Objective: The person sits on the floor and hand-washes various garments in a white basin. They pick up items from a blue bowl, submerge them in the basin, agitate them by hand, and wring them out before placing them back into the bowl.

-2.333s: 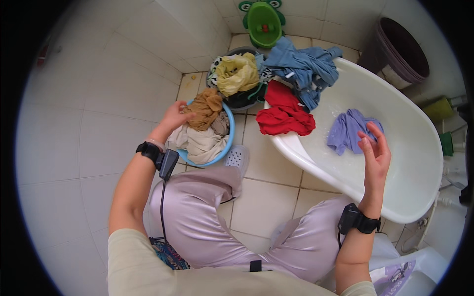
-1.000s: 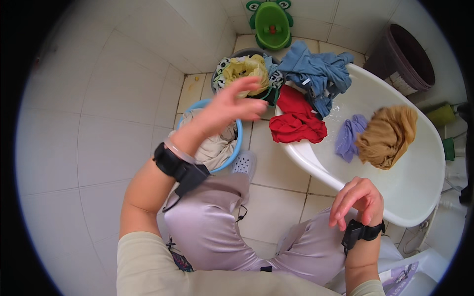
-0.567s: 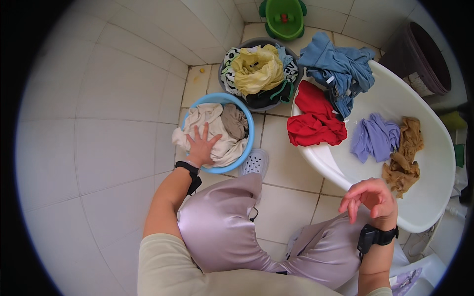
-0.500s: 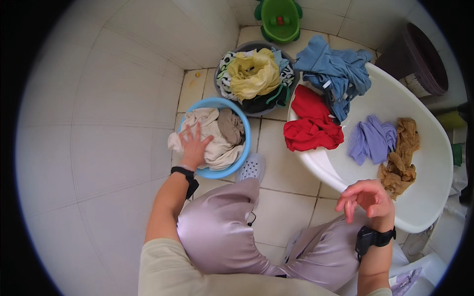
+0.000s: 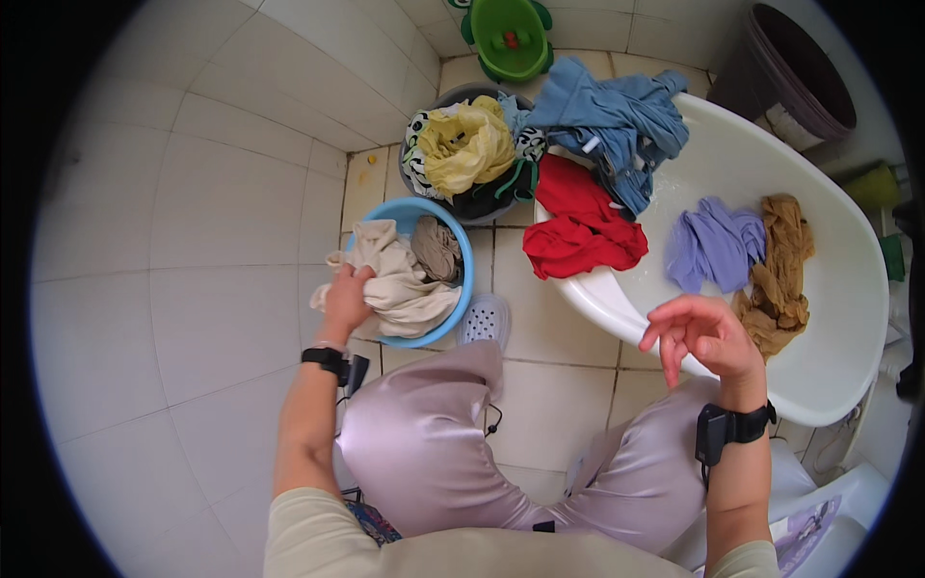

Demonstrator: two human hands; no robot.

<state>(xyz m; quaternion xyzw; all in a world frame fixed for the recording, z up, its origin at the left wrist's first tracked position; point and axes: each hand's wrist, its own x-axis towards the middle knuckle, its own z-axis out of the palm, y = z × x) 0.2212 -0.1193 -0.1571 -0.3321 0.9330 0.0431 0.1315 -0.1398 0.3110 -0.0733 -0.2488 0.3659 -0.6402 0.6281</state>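
It's a home bathroom, by the looks: tiled wall [image 5: 222, 318] at nine o'clock, tiled floor [image 5: 554, 400] mid-view, white bathtub [image 5: 840, 289] at three, dark bucket [image 5: 798, 67] at two, and there, at twelve, a child's green urinal [image 5: 508, 48]!

The tub [image 5: 617, 310] looked like smooth, glossy plastic; the basin [image 5: 468, 275] and green bowl [image 5: 504, 60] were plastic too. The trousers [image 5: 414, 443] were shiny, satiny cloth. The cream cloth [image 5: 397, 284] looked soft and matt, the brown cloth [image 5: 787, 249] thin and crinkled. Smooth glazed tiles [image 5: 231, 323] faced the wall; the clog [image 5: 485, 318] looked matt.
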